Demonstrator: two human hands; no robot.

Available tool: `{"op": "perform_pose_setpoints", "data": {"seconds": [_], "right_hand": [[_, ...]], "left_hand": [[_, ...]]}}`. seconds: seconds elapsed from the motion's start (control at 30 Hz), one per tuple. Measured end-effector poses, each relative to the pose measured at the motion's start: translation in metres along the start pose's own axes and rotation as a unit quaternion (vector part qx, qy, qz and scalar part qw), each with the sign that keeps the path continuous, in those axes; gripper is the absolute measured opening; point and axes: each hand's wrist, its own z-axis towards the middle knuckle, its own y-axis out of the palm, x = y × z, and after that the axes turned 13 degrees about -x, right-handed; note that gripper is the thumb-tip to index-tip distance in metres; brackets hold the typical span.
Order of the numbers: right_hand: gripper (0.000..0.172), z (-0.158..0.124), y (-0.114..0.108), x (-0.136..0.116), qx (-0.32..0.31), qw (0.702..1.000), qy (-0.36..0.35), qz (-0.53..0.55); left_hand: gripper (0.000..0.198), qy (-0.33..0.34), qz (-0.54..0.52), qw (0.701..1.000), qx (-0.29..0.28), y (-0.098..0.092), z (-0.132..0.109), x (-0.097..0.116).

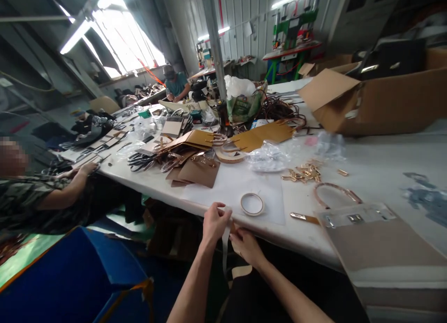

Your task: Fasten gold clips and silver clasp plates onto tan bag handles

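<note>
A white table [373, 162], strewn with parts, ran through a workshop lit by a window [131, 38]. Just off its near edge, a strip [225, 250] hung nearly upright lengthwise, pointing floorward, pale, narrow and limp. The left hand [214, 223] pinched its top; the right hand's [247, 247] grip, beside it, couldn't be told.

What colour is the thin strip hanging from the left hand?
The strip looks whitish; the head view, the only one, shows it.
</note>
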Motion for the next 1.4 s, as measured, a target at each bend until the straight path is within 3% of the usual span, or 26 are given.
{"op": "perform_pose_setpoints", "data": {"seconds": [0.33,0.5,0.67,0.87,1.0,1.1,1.2,1.27,1.4], "right_hand": [[0.039,0.0,0.004,-0.018,0.007,0.999,-0.008,-0.047],[0.035,-0.004,0.004,-0.035,-0.01,0.991,0.004,-0.135],[0.029,-0.015,0.007,-0.047,-0.04,0.958,0.039,-0.282],[0.031,-0.023,0.02,-0.028,-0.062,0.929,0.054,-0.361],[0.014,-0.035,0.019,-0.032,-0.077,0.92,0.039,-0.383],[0.017,-0.044,0.005,-0.058,-0.019,0.935,-0.048,-0.351],[0.037,-0.043,-0.017,-0.085,0.103,0.934,-0.096,-0.328],[0.048,-0.038,-0.028,-0.092,0.148,0.927,-0.056,-0.341],[0.054,-0.026,-0.034,-0.082,0.111,0.912,0.03,-0.394]], "left_hand": [[0.03,-0.013,-0.137,0.99,-0.037,-0.014,0.055,0.031],[0.035,0.009,-0.183,0.983,-0.022,-0.031,0.044,0.039],[0.027,0.003,-0.166,0.986,-0.016,-0.028,0.031,0.038],[0.018,-0.047,-0.163,0.984,-0.053,-0.021,0.061,0.041],[0.016,-0.092,-0.171,0.975,-0.106,-0.021,0.073,0.039],[0.022,-0.112,-0.183,0.967,-0.136,-0.022,0.073,0.033],[0.024,-0.116,-0.196,0.963,-0.146,-0.022,0.072,0.029],[0.023,-0.118,-0.208,0.96,-0.149,-0.022,0.073,0.03],[0.025,-0.112,-0.251,0.951,-0.139,-0.027,0.084,0.037]]}}
